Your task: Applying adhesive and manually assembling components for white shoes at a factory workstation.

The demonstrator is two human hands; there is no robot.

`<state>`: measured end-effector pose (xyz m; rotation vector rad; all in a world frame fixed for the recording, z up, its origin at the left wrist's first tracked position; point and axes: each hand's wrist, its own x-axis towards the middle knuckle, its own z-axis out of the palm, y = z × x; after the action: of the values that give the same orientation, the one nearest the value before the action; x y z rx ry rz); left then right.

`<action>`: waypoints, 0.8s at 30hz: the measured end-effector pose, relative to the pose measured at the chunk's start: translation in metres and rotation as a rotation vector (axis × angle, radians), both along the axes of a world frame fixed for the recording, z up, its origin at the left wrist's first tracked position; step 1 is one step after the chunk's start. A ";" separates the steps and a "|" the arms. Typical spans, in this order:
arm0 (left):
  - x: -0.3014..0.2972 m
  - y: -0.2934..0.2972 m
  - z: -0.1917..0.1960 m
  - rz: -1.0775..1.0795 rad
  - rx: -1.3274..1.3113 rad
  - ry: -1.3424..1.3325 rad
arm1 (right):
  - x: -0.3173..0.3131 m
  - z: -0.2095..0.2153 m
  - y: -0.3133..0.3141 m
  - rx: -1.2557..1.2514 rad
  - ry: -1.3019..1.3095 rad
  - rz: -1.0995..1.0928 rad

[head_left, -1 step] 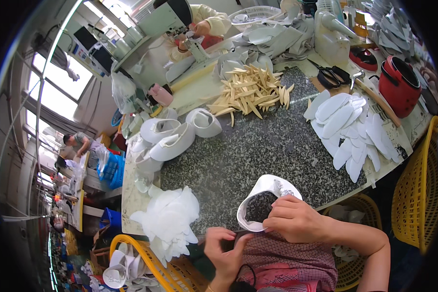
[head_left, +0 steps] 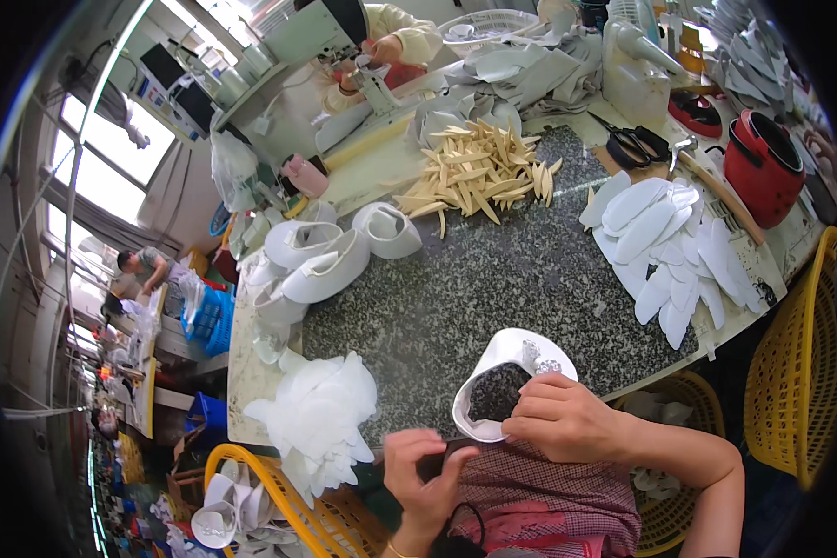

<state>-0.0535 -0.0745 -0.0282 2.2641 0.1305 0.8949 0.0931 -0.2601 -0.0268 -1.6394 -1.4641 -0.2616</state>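
In my right hand [head_left: 563,418] is a white shoe upper [head_left: 479,386], a looped piece with a silvery patch on its inside. The fingers of that hand are closed over its right rim, near the front edge of the speckled stone slab [head_left: 391,325]. My left hand [head_left: 423,479] is just left of the upper, thumb and fingers apart with nothing visible between them. Several white shoe uppers [head_left: 330,265] sit together at the slab's left. A stack of thin white pieces [head_left: 321,418] lies near my left hand.
Cream curved strips [head_left: 479,177] are heaped at the back. White oval pieces [head_left: 646,223], black scissors [head_left: 634,144], a hammer [head_left: 721,195] and a red pot [head_left: 763,167] are on the right. Yellow baskets [head_left: 790,363] flank the table. Another person's hand [head_left: 384,49] works at a machine across.
My left hand has drawn back slightly to the left and down from the upper. My right hand keeps its hold, and the whole view has shifted a little.
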 end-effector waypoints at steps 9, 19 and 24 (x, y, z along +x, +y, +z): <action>0.017 0.025 0.013 -0.352 0.880 0.103 | 0.001 -0.012 -0.016 -0.112 -0.553 -0.102; 0.010 0.018 -0.014 -0.192 1.025 0.024 | -0.009 -0.017 -0.013 -0.147 -0.512 -0.141; 0.010 0.014 -0.017 -0.145 0.894 0.049 | -0.011 -0.015 -0.013 -0.231 -0.597 -0.217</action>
<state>-0.0436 -0.0608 -0.0455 3.0516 -0.5065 0.9261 0.0821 -0.2727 -0.0417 -2.0183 -1.7986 -0.7834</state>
